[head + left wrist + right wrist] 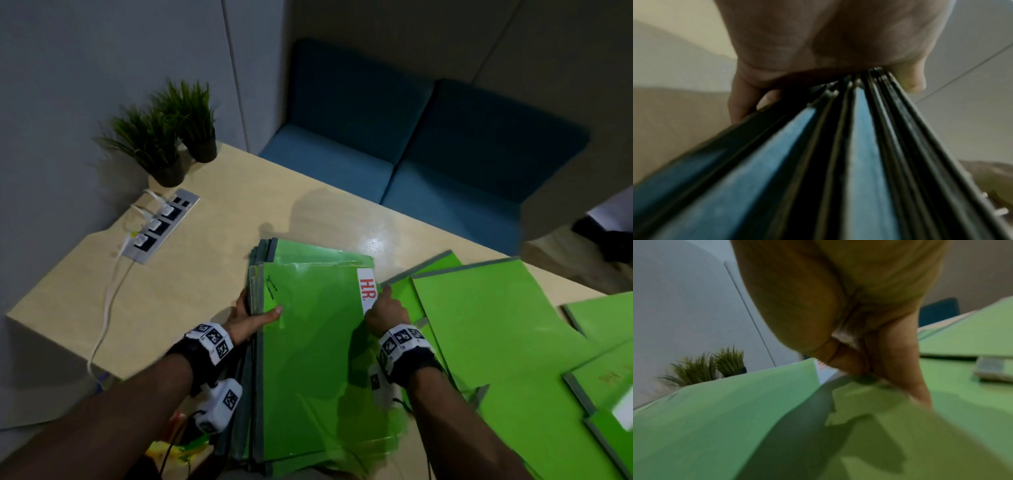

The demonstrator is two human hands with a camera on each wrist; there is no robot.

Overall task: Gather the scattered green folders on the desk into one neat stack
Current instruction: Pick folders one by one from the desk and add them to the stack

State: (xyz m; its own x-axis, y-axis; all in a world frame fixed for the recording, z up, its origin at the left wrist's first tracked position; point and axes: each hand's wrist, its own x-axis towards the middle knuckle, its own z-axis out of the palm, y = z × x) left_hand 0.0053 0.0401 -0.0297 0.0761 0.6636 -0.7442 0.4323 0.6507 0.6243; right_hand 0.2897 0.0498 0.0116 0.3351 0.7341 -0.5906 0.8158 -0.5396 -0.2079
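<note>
Both hands are on the stack of green folders (308,342), which sits at the near edge of the desk (205,274) in front of me. With my left hand (251,317) I clamp its left side, thumb lying across the top cover and fingers (740,104) curled underneath; the left wrist view looks straight along the bunched spines (838,162) (dark edges with blue strips between them). On the other side, my right hand (385,311) has its fingers curled at the stack's right edge, beside the white label reading HR. (368,289), pinching green sheet there (869,395). More loose green folders (496,325) lie overlapping and fanned out on the desk to my right, touching the stack. Two small potted grass plants (164,137) stand at the far left corner, near a socket panel (161,226) with white plugs and cables.
</note>
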